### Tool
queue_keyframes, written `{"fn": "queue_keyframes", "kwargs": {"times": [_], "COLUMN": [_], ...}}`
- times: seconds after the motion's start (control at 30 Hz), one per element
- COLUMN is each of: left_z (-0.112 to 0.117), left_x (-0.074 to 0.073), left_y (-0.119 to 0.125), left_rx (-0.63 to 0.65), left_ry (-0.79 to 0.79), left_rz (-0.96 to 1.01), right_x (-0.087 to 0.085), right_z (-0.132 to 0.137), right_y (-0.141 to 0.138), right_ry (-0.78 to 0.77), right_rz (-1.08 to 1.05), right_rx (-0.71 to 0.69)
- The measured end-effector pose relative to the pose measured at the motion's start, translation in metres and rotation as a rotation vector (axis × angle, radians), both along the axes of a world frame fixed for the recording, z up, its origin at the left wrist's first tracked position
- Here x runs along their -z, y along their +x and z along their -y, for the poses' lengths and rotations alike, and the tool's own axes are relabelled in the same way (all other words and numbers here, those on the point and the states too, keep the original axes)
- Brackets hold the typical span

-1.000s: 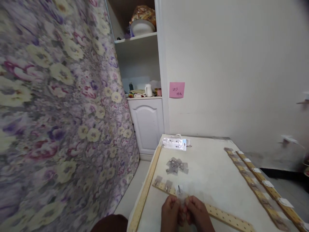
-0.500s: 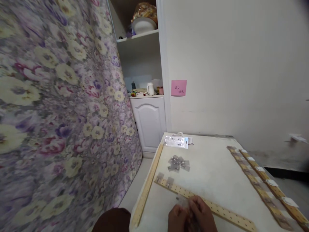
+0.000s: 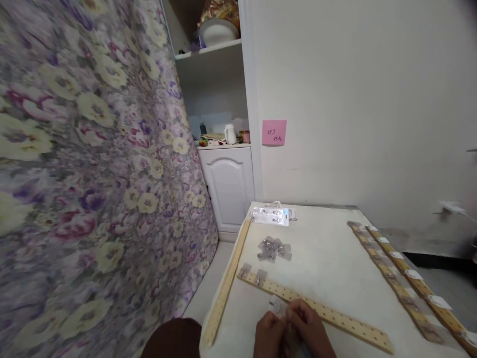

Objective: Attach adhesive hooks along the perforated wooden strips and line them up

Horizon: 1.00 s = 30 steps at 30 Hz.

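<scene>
Your left hand (image 3: 269, 335) and your right hand (image 3: 310, 329) are close together at the near edge of the desk (image 3: 335, 258), with the fingers bent inward and touching each other. Both pinch one small clear packet (image 3: 278, 305), which stands out above the fingertips. The picture is soft there, so you cannot tell which fingers press it. The packet is just at the near side of the perforated wooden strip (image 3: 335, 318), which lies slanted over the desk. At the left end of this strip two little packets (image 3: 253, 275) are fixed on it. Farther from you is a heap of packets (image 3: 274, 248), and behind it, near the far edge, a blister pack (image 3: 271, 216). A plain wooden strip (image 3: 228, 278) runs along the left edge of the desk. On the right side two more strips (image 3: 404, 281) lie side by side, with white tabs on them. On the wall is a pink note (image 3: 274, 132), and at the left hangs a flowered cloth (image 3: 93, 164).
</scene>
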<state>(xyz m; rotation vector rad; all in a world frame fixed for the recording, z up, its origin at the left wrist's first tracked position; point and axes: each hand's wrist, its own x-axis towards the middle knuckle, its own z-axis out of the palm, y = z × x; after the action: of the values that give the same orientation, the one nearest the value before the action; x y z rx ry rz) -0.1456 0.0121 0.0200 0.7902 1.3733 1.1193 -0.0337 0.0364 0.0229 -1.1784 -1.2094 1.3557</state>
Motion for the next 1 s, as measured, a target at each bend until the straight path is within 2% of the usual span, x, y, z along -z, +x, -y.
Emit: {"fn": "queue_keyframes", "kwargs": {"times": [0.17, 0.4, 0.63, 0.83, 1.0], "left_z": [0.001, 0.0, 0.003, 0.004, -0.002], "left_x": [-0.003, -0.013, -0.006, -0.002, -0.002], "left_y": [-0.008, -0.022, -0.02, -0.018, -0.02], "left_rx": [0.03, -0.012, 0.056, 0.088, 0.071], "left_ry": [-0.001, 0.062, 0.014, -0.028, -0.015], "left_rz": [0.065, 0.143, 0.129, 0.159, 0.14], "right_x": [0.006, 0.0, -0.005, -0.002, -0.006], "right_z": [-0.004, -0.004, -0.005, -0.009, -0.017], "right_y": [0.003, 0.005, 0.004, 0.004, 0.005], "right_ry": [-0.067, -0.089, -0.064, 0.017, 0.1], "right_rz": [-0.008, 0.004, 0.007, -0.003, 0.163], "right_rx": [-0.064, -0.05, -0.006, 0.007, -0.034]}}
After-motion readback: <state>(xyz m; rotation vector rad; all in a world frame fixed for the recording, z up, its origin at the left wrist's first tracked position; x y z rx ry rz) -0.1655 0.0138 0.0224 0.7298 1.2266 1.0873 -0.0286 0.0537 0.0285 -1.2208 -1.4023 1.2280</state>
